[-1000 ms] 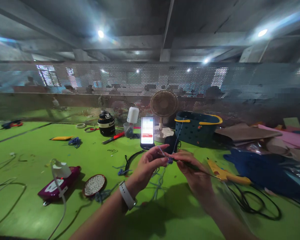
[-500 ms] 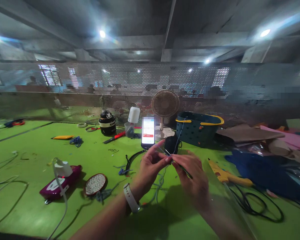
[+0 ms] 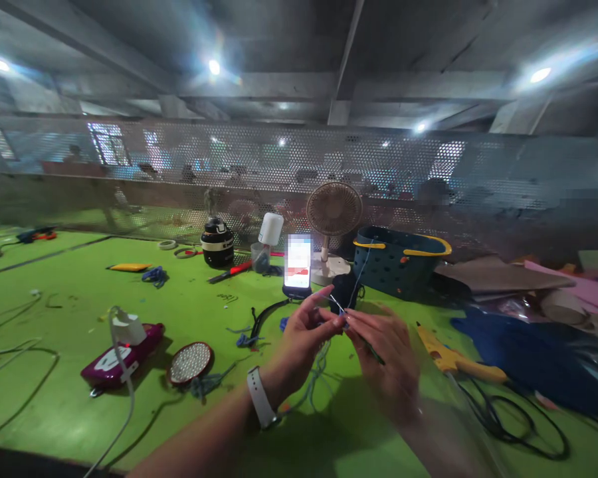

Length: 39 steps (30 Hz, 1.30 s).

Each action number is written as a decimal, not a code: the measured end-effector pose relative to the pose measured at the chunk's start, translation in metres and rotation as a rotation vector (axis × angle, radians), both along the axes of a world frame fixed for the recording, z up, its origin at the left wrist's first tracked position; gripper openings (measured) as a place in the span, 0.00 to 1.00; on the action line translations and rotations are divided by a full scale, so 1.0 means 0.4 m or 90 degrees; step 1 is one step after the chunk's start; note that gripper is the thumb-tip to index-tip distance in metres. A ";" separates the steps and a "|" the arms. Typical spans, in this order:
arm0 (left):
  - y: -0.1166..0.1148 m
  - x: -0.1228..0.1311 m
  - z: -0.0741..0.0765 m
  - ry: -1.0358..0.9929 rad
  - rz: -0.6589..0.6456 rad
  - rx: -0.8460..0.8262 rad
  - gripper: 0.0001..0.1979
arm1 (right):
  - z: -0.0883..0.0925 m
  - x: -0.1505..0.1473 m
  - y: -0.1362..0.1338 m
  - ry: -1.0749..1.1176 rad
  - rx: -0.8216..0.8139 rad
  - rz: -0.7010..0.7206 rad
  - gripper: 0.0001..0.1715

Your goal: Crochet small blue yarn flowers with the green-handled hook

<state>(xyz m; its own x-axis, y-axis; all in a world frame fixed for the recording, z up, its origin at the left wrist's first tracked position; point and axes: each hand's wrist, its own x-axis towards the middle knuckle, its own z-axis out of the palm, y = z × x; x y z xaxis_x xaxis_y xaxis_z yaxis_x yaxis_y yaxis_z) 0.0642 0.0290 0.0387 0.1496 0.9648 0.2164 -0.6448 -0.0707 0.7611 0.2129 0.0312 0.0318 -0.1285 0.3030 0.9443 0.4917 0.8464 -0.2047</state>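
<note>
Crocheting seemed underway: the right hand (image 3: 391,352) gripped a crochet hook (image 3: 336,303), the left hand (image 3: 303,337) pinched blue yarn (image 3: 342,315); looping next likely needed tension.

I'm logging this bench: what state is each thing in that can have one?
Left hand: pinching yarn
Right hand: gripping crochet hook
Phone: upright, screen lit
Desk fan: upright; spinning unclear
Basket: open-topped, handles down
Power strip: adapter plugged in, red light lit
Glue gun: lying down, heat unclear
Black jug: upright, lid on
Watch: fastened on left wrist
</note>
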 end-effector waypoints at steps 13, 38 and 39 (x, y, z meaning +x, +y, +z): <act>0.042 -0.079 0.005 0.001 -0.209 -0.010 0.31 | 0.039 0.054 0.015 -0.065 -0.007 0.165 0.10; 0.050 -0.106 0.016 0.120 -0.201 0.107 0.28 | 0.002 0.049 0.033 0.466 -0.740 0.540 0.09; 0.046 -0.102 0.020 0.145 -0.178 0.114 0.28 | -0.001 0.039 0.034 0.498 -0.777 0.578 0.09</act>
